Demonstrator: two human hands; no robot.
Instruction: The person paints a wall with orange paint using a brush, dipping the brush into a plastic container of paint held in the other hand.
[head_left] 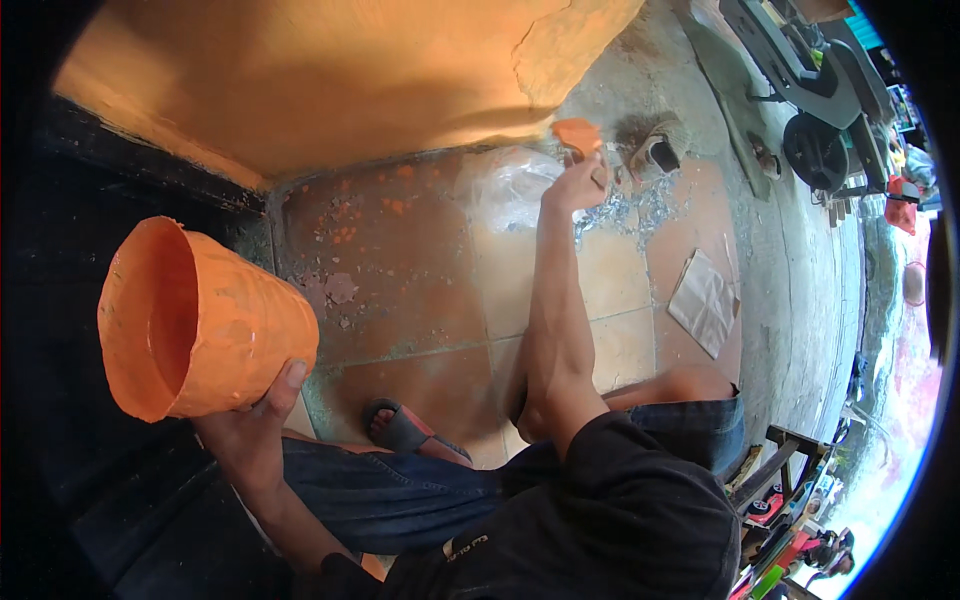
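Note:
My left hand point(250, 440) grips the lower side of an orange, paint-coated bucket point(255, 325). The bucket is tilted, its wide mouth facing left, and the inside is orange too. Stretched out ahead, my right hand point(575, 187) is closed on what looks like a paintbrush, its broad head point(577, 133) covered in orange. That head is close to the foot of the orange wall point(330, 80); whether it touches the wall I cannot tell. Its handle is mostly hidden in my fingers.
Clear plastic sheeting point(510, 185) lies on the tiled floor point(400, 275) by the wall, among paint flakes. A worn shoe-like object point(662, 150) and a folded paper piece point(704, 302) lie to the right. A dark ledge point(150, 150) borders the left; a parked motorbike point(820, 110) stands far right.

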